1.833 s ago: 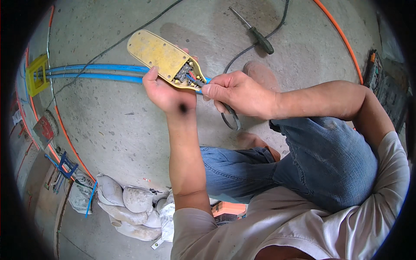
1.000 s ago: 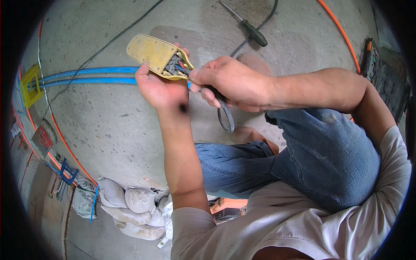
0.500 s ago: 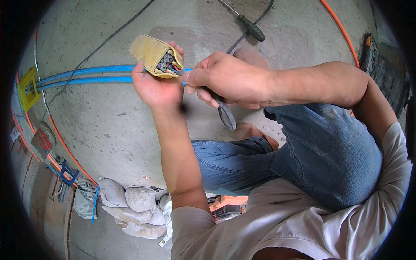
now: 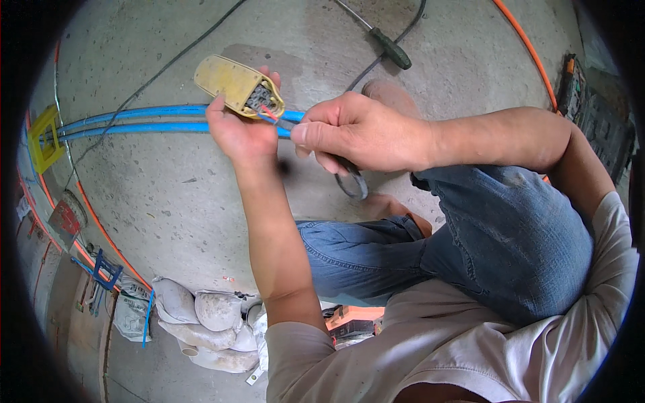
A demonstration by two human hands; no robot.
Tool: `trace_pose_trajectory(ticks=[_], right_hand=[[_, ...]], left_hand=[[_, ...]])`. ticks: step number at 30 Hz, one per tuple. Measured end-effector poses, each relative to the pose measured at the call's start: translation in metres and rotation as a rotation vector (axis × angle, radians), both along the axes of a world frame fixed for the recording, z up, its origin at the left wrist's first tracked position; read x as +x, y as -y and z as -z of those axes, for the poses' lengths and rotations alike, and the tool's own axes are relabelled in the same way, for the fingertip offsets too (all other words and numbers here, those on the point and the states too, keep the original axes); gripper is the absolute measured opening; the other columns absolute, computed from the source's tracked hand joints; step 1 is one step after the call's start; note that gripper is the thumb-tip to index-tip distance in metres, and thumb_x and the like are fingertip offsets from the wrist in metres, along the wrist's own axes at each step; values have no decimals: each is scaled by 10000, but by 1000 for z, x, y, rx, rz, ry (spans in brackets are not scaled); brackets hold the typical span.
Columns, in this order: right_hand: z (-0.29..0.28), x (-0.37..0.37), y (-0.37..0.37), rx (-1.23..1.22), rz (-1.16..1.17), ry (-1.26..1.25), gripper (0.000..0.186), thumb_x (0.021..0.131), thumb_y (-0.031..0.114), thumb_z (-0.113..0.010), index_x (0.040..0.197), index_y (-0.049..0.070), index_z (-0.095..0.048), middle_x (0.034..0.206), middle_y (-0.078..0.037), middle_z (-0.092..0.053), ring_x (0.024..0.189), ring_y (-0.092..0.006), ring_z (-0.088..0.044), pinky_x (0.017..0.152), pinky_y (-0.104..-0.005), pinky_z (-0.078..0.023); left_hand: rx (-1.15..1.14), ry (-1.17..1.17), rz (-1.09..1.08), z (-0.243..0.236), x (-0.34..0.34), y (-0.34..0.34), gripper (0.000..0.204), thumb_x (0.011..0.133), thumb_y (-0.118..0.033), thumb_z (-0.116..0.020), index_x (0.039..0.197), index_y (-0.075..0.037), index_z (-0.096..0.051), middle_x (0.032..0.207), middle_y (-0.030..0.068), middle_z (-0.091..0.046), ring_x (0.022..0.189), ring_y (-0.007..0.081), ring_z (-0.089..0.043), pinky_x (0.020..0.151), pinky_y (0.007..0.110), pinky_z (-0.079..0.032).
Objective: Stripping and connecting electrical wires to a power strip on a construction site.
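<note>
My left hand (image 4: 245, 131) is wrapped round a worn yellow plastic electrical housing (image 4: 228, 79), thumb on the near side and fingertips at the far side. Its right end is uncovered, showing grey terminals (image 4: 261, 98) inside. Thin red and blue wires (image 4: 269, 113) lie at that uncovered end; whether they are fastened inside cannot be made out. They lead to a dark cable (image 4: 285, 124), which my right hand (image 4: 356, 131) pinches between thumb and forefinger. Below the right hand, the cable hangs in a small loop (image 4: 356, 187).
A screwdriver (image 4: 390, 48) with a dark green handle lies on the concrete floor beyond my right hand. Blue pipes (image 4: 148, 126) run left to a yellow frame (image 4: 44, 140). White sacks (image 4: 218, 309) are piled at the lower left, and a dark toolbox (image 4: 598, 107) stands at the far right.
The housing has shifted slightly left. My right hand has moved a little right and down, with more of the red and blue wires now showing outside the housing.
</note>
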State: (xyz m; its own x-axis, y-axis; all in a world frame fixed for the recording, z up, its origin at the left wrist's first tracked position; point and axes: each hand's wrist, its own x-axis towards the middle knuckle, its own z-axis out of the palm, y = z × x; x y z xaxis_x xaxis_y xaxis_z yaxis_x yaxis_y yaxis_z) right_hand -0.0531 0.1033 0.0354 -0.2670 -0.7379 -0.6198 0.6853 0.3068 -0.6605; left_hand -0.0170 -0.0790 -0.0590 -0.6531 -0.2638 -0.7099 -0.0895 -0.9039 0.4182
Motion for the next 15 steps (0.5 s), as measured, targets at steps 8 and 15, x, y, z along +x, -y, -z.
trace_pose_trajectory(ticks=[8,15], right_hand=[[27,-12,-22,-5,140,37,325,1001,313,-469,984,19,-608,764,-22,-610,658,-84,-569,568,-240,-503],[36,-16,-50,86,228,-125,293,990,292,-493,993,19,-599,786,-27,-618,658,-100,-576,579,-250,-503]], left_hand=[[-190,59,195,86,21,24,395,896,-114,-457,1258,44,-466,1235,189,-535,1143,318,-526,1002,426,-399],[-1748,417,465,43,-10,-29,378,937,-146,-507,1246,70,-500,1182,166,-561,1031,273,-559,930,389,-433]])
